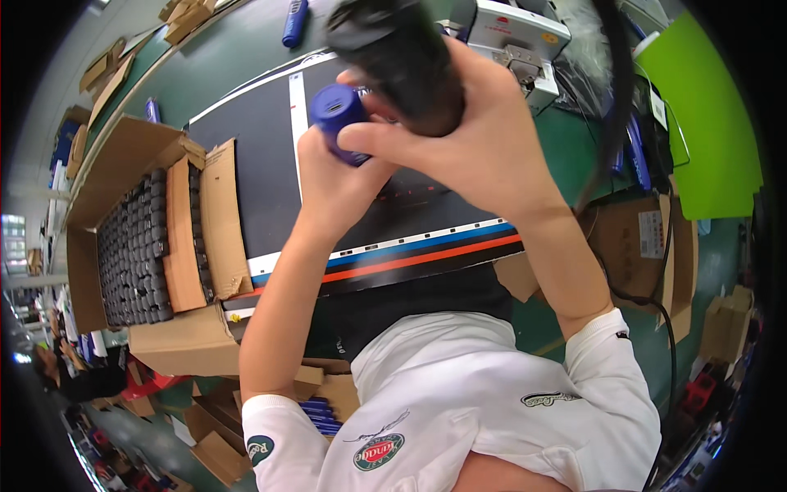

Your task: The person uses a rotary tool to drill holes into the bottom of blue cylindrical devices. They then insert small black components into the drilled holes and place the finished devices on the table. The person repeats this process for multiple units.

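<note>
Over the dark mat (262,148), my two hands meet. My left hand (340,189) is closed around a blue cylinder (338,111) with a small slot in its round end. In my right hand (492,139) is a thick black cylindrical object (402,66), blurred, its far end running up to the top edge of the view. My right thumb presses against the blue cylinder beside my left fingers. The fingers behind both cylinders are partly hidden.
To the left, an open cardboard box (82,246) holds rows of black rounded pieces (135,254). A white machine (516,37) stands at the back right. Another blue cylinder (295,23) lies at the back. A black cable (611,98) hangs on the right, near a green panel (701,123).
</note>
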Demonstrator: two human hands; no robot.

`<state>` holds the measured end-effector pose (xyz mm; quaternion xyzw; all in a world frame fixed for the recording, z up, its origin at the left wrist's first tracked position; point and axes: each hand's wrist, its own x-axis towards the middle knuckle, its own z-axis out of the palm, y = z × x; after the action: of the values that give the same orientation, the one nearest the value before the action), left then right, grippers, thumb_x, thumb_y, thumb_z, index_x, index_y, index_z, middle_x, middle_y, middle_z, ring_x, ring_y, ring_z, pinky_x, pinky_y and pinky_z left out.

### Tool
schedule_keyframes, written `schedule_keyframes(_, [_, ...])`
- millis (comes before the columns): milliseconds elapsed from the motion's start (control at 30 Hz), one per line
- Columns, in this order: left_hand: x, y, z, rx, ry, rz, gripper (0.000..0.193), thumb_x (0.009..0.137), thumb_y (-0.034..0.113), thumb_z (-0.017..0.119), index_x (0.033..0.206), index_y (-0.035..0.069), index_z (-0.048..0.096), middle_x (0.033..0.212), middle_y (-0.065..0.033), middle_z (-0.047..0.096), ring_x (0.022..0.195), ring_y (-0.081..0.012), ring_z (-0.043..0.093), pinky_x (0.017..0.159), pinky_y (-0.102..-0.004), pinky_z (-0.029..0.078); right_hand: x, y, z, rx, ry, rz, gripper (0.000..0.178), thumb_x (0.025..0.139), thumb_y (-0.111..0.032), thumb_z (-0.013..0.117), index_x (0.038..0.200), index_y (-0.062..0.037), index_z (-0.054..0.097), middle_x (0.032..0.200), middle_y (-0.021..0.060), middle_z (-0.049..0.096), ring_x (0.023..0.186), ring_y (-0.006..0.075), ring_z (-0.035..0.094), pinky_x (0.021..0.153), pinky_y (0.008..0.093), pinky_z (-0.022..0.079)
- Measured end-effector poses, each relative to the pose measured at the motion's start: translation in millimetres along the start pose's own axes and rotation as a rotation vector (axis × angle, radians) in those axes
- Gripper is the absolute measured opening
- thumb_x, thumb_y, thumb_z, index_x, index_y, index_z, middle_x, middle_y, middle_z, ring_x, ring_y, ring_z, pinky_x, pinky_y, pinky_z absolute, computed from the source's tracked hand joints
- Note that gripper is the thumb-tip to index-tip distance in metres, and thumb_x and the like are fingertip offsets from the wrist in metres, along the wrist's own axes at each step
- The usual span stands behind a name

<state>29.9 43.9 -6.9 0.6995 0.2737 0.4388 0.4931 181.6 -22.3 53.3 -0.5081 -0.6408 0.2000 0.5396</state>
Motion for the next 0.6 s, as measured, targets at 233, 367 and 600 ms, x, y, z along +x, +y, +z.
schedule_keyframes(233, [-8.1, -17.9, 17.2, 0.018, 0.166, 0.12, 0.01, 0.084, -0.003, 0.066, 0.094, -0.002, 0.068, 0.073, -0.0009, 0.064, 0.064, -0.0053, 0.059, 0.06, -0.0219, 0.049, -13.9, -5.3, -48.5, 0.458, 0.255, 0.358, 0.032, 0.086, -0.008, 0.077, 0.114, -0.0003, 0.064, 0.107, 0.0121, 0.071, 0.079, 0.0117, 0.067, 0.064, 0.0218, 0.051])
schedule_keyframes(367, [-3.1, -20.2, 20.0, 0.021, 0.145, 0.158, 0.012, 0.084, -0.005, 0.064, 0.096, -0.003, 0.066, 0.073, -0.0021, 0.064, 0.06, -0.0057, 0.058, 0.057, -0.0215, 0.047, -19.9, 16.0, -64.6, 0.488, 0.316, 0.21, 0.032, 0.089, -0.009, 0.074, 0.117, 0.0013, 0.063, 0.109, 0.0143, 0.07, 0.08, 0.0139, 0.069, 0.06, 0.0218, 0.05])
schedule_keyframes(600, [-3.6, -19.7, 15.1, -0.109, 0.164, 0.074, 0.018, 0.087, -0.004, 0.063, 0.104, -0.007, 0.062, 0.07, -0.0039, 0.063, 0.058, -0.0089, 0.059, 0.057, -0.0243, 0.048, -27.1, 33.6, -76.7, 0.763, 0.466, 0.244, 0.027, 0.093, -0.018, 0.071, 0.112, -0.0005, 0.065, 0.097, 0.0116, 0.072, 0.074, 0.0124, 0.066, 0.059, 0.0237, 0.047])
